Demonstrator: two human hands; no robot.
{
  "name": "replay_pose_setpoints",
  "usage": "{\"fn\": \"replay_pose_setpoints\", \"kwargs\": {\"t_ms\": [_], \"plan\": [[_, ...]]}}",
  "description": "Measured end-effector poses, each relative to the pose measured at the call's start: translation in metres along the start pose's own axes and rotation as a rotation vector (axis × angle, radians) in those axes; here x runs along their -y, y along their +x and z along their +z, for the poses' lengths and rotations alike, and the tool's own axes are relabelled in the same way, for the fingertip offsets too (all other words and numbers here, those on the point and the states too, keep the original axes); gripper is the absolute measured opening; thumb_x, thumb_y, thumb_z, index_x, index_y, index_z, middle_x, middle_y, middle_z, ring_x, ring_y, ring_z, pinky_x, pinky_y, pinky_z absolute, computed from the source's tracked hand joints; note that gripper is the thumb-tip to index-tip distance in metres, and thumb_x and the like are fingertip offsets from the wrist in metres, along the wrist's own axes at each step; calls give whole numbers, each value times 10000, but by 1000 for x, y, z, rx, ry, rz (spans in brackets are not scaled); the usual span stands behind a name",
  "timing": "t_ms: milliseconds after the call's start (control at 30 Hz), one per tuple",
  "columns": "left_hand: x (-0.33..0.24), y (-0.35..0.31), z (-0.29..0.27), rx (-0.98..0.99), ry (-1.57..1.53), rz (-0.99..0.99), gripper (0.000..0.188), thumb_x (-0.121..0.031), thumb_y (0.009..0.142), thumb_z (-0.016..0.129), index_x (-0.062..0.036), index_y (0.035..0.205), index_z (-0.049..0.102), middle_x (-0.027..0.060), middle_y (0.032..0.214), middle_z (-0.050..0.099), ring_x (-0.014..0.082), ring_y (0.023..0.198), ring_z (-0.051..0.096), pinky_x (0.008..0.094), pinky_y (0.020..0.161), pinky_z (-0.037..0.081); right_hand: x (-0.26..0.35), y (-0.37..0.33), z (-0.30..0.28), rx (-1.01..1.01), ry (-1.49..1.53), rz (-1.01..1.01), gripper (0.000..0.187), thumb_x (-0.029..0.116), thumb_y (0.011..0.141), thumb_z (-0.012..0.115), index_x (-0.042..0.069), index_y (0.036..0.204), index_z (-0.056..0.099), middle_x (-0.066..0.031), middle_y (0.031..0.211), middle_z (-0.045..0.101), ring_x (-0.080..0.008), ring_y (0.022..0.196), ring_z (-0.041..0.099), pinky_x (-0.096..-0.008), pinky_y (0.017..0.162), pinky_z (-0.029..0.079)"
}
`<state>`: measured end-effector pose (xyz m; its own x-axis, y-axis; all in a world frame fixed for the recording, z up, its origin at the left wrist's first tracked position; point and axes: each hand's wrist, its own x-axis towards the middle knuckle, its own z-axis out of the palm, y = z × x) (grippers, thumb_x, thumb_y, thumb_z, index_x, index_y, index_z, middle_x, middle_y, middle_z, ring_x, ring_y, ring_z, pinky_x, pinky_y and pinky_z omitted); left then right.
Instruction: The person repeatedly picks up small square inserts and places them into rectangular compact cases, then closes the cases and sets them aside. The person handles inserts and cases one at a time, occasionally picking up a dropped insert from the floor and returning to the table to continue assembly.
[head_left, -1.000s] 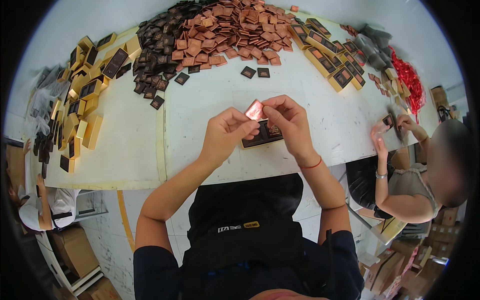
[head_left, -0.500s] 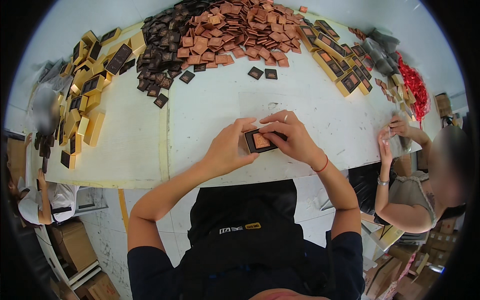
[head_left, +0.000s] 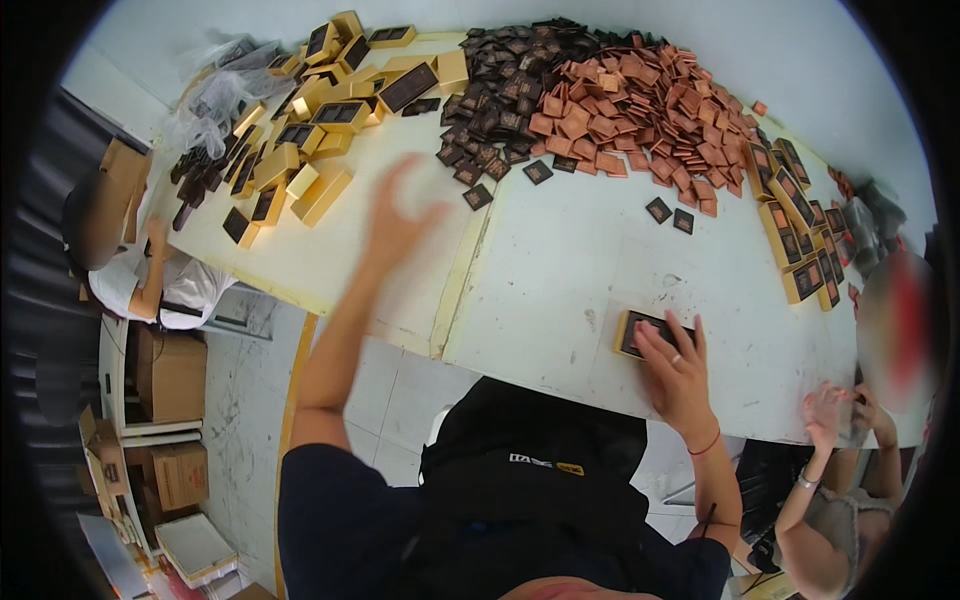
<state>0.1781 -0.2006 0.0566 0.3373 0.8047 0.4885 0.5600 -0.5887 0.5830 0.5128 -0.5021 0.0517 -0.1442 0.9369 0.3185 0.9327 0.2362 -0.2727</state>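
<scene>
My left hand (head_left: 398, 220) is raised over the left part of the table, blurred by motion, its thumb and fingers apart with nothing between them. It is nearest to the gold boxes (head_left: 322, 192) and to the edge of the pile of dark square packets (head_left: 478, 197). Near the table's front edge, my right hand (head_left: 678, 375) lies over the right end of a small gold box with a dark insert (head_left: 628, 335), its fingers curled onto it. Those fingers cover much of the box, so its contents are partly hidden.
At the back rises a heap of copper-coloured square packets (head_left: 625, 110), beside the dark ones. Filled gold boxes (head_left: 803, 282) are stacked at the right. Clear plastic bags (head_left: 215, 105) lie far left. One person (head_left: 840, 510) sits at the right, another (head_left: 130, 285) at the left.
My left hand has let go of the box and swung out to the left. My right hand stays at the box, now covering its right end. The head view has turned left.
</scene>
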Motion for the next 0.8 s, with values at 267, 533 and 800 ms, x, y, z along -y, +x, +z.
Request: {"fn": "replay_pose_setpoints", "kwargs": {"t_ms": [267,533,800], "plan": [[169,-20,-110,-116,623,36,607,-244,789,825,-21,1286,559,173,1193,633,377,1110,576,455,949,468,-84,3,-24,-429,-196,323,525,-45,821,668,82,1327,609,-118,1379,593,-373,1305,520,-526,1118,341],[24,-29,-40,290,-372,-316,409,-214,956,663,-46,1315,562,56,1142,631,132,1017,597,281,812,479,-108,142,33,-251,-90,262,278,125,831,756,29,1084,695,-136,1046,676,-306,990,622,-390,834,525],[-90,8,74,1064,-581,-250,263,-306,1016,563,-55,1085,604,-12,841,622,86,660,564,269,578,454,-81,117,6,-136,959,514,151,123,971,629,24,1084,648,-22,837,710,-88,735,663,-223,601,472]]}}
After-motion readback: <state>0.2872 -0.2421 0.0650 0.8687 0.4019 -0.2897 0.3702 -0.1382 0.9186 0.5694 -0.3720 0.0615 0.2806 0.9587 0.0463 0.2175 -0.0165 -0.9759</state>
